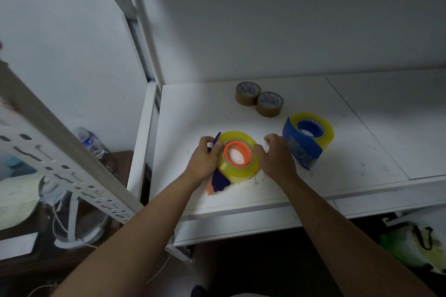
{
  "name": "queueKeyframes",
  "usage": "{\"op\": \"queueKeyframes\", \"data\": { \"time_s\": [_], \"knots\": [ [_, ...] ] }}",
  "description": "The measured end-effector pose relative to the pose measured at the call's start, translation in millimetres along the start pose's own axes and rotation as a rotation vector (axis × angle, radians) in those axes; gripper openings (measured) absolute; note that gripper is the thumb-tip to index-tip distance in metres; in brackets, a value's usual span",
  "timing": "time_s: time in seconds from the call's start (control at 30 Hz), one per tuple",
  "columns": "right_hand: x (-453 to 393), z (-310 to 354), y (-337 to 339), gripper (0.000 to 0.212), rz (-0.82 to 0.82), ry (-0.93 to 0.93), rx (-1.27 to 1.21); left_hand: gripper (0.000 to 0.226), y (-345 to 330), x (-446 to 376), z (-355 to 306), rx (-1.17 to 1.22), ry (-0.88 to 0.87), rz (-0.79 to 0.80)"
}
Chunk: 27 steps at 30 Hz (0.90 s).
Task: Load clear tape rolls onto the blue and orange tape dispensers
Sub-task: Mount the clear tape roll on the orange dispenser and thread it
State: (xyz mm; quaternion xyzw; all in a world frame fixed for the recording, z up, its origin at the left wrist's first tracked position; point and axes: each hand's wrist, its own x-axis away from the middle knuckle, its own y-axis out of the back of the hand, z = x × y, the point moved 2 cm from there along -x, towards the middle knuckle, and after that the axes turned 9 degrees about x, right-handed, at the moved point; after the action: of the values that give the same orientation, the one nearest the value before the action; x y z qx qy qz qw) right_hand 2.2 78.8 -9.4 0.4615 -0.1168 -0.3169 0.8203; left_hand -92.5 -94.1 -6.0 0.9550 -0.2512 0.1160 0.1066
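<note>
A yellowish clear tape roll lies on the white shelf around the orange hub of the orange dispenser, whose orange and dark blue parts stick out below it. My left hand grips the roll's left side, thumb by the hub and a dark blue piece. My right hand holds the roll's right side with curled fingers. To the right stands the blue dispenser with a second clear roll seated on its blue hub.
Two brown tape rolls stand further back on the shelf. A perforated metal upright leans at the left. A water bottle and cables lie on the floor at the left, and a green bag sits at the lower right.
</note>
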Motion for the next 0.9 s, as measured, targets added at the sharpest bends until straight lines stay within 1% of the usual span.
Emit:
{"op": "queueKeyframes", "data": {
  "time_s": [0.07,0.1,0.13,0.17,0.27,0.4,0.47,0.53,0.63,0.7,0.77,0.9],
  "knots": [
    [0,-9,-8,0.055,0.221,-0.147,-0.007,0.029,2,-2,9,0.03,0.038,-0.01],
    [2,-9,-12,0.058,0.31,-0.178,-0.036,0.027,2,-4,12,0.042,0.054,-0.01],
    [4,-7,-16,0.055,0.359,-0.178,-0.074,0.025,1,-5,15,0.052,0.067,-0.009],
    [6,-5,-19,0.049,0.37,-0.162,-0.106,0.023,1,-5,15,0.06,0.074,-0.01],
    [8,0,-23,0.037,0.317,-0.125,-0.175,0.023,2,-7,13,0.058,0.069,-0.03],
    [9,5,-23,0.034,0.279,-0.119,-0.289,0.032,7,-9,7,-0.024,0.016,-0.06],
    [9,7,-23,0.034,0.252,-0.128,-0.303,0.037,9,-11,4,-0.096,-0.013,-0.086],
    [7,7,-24,0.033,0.219,-0.112,-0.24,0.038,10,-13,3,-0.16,-0.039,-0.117],
    [5,8,-23,0.039,0.2,-0.09,-0.154,0.034,10,-17,4,-0.214,-0.04,-0.162],
    [3,8,-21,0.035,0.195,-0.077,-0.13,0.033,11,-17,6,-0.248,-0.024,-0.178],
    [0,8,-20,0.027,0.194,-0.061,-0.103,0.04,11,-16,8,-0.284,-0.025,-0.183],
    [-1,5,-23,0.027,0.202,-0.065,-0.083,0.046,12,-16,10,-0.33,-0.021,-0.157]
  ]
}}
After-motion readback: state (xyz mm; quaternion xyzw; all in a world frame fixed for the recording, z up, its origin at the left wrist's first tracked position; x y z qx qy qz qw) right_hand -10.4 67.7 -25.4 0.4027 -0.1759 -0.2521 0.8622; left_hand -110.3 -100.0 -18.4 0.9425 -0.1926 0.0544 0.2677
